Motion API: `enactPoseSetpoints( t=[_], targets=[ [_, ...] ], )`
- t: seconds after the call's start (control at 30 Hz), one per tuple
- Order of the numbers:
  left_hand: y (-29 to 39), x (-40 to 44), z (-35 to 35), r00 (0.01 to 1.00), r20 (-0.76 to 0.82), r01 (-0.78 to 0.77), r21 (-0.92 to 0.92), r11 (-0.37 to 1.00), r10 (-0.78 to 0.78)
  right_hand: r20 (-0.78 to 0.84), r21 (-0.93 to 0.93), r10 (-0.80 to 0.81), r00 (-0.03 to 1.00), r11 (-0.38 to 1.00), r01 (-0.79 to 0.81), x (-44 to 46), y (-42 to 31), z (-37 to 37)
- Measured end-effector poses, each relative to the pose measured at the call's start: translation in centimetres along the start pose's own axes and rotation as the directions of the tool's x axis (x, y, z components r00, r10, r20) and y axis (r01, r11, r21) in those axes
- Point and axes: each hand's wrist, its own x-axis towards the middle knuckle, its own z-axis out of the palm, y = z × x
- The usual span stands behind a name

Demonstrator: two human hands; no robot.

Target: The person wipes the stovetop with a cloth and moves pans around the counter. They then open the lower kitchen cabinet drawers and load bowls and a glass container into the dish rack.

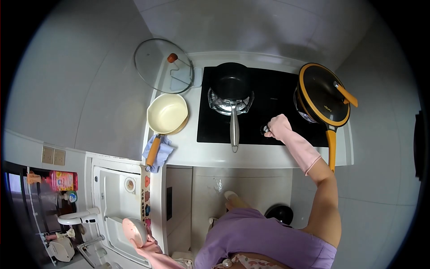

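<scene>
My right hand [278,127], in a pink rubber glove, is closed on a stove knob [265,129] near the front of the black cooktop [277,89]. Left of it, a dark saucepan [230,81] with a steel handle sits on the left burner. A lidded pan [323,95] with an orange rim and handle stands on the right burner. At the lower left, my left hand [150,246], also in a pink glove, holds a bowl [135,232], pink and white, beside the sink.
A cream pot [167,113] with a wooden handle stands left of the cooktop over a blue cloth [163,152]. Behind it a glass lid [152,62] leans on a rack. The white sink [114,197] and faucet [78,217] are at left. A black round object [279,214] is low down.
</scene>
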Motion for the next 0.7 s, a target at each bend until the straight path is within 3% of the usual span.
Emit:
enactPoseSetpoints(
  t=[0.3,0.4,0.7],
  targets=[
    [0.4,-0.3,-1.2,1.000,0.014,-0.020,-0.007,1.000,0.020,-0.052,-0.073,-0.017,0.998,0.997,0.013,0.0,-0.3,0.1],
    [0.4,-2.0,0.3,0.995,-0.059,-0.084,-0.020,0.996,0.082,-0.062,-0.087,-0.029,0.998,0.996,0.024,0.2,0.0,0.7],
    [0.5,-0.2,-2.1,0.996,0.009,-0.084,0.020,0.996,0.084,-0.165,-0.162,-0.097,0.982,0.984,0.070,0.2,0.2,2.1]
  ],
)
